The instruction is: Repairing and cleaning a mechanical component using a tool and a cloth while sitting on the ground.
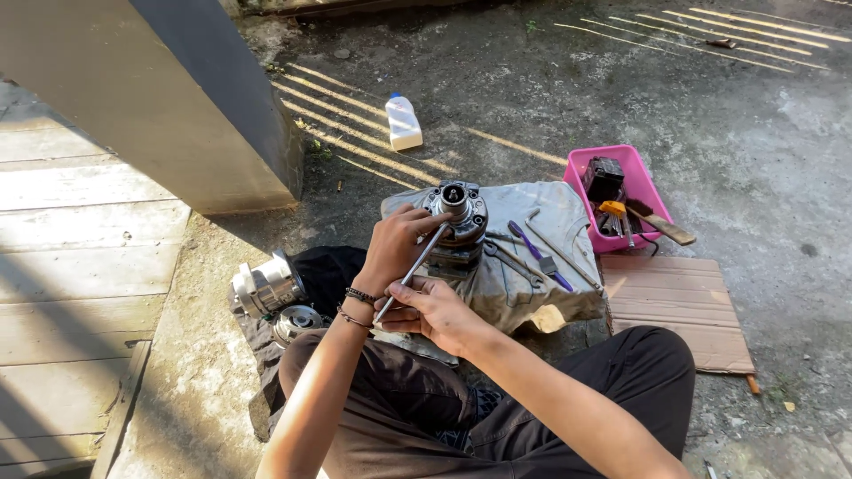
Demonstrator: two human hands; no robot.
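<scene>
While the round grey metal compressor body (456, 213) stood upright on the grey cloth (550, 222), the left hand (395, 248) steadied its near side, fingers curled, and the right hand (435, 310) clasped a long steel rod (413, 271), its tip hidden behind the left-hand fingers.

white bottle (404, 122) — blue cap, on concrete

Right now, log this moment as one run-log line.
left hand: steadies metal rod | right hand: grips rod's lower end | rod tip: on round metal assembly
</scene>
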